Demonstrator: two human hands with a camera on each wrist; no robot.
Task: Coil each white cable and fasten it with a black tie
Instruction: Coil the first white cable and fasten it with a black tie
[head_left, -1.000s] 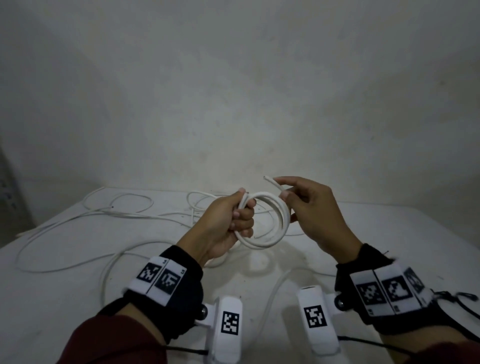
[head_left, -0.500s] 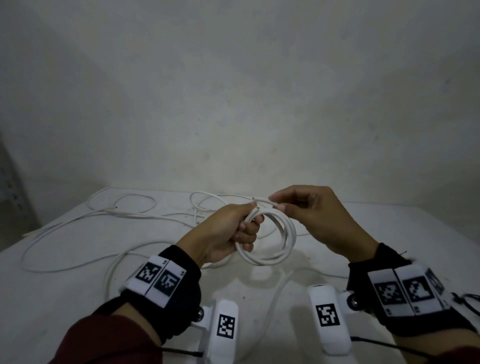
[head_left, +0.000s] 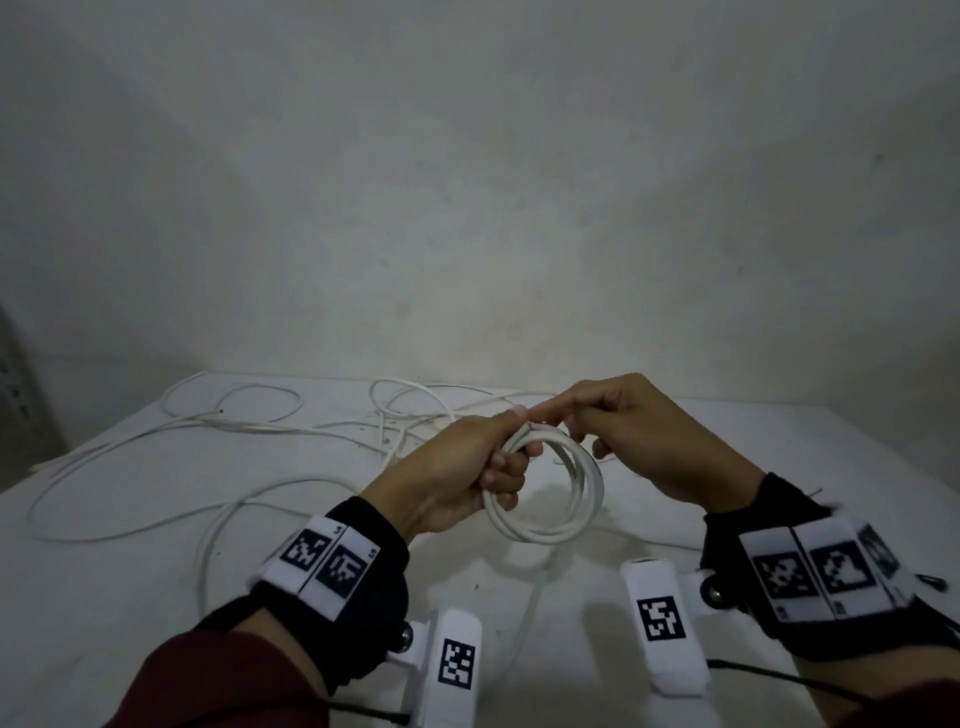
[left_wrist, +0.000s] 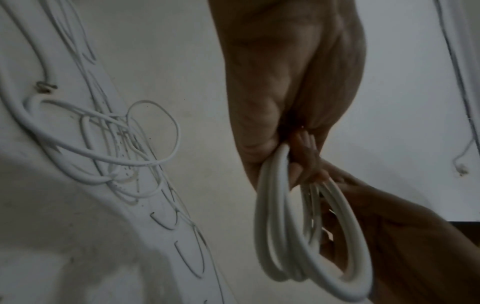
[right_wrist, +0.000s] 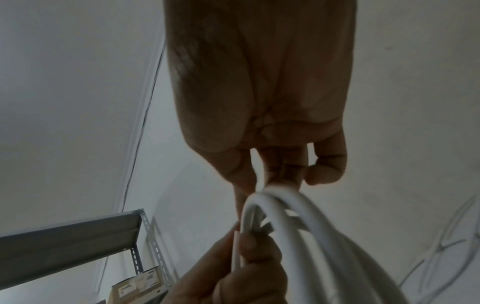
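Note:
A white cable coil of several loops hangs above the white table. My left hand grips the coil at its upper left, thumb on top. My right hand reaches in from the right. Its forefinger lies along the top of the coil and meets the left thumb, pinching a strand there. In the left wrist view the left hand clamps the loops, with the right hand behind them. The right wrist view shows the right hand at the top of the coil. Thin black ties lie on the table.
Loose white cables sprawl across the far and left parts of the table, tangled at the middle back. One strand runs toward me under the coil. A metal rack holding a cardboard box stands to the left.
My right hand has brought the cable's free end down from above onto the top of the coil, beside the left thumb. Both hands have sunk slightly.

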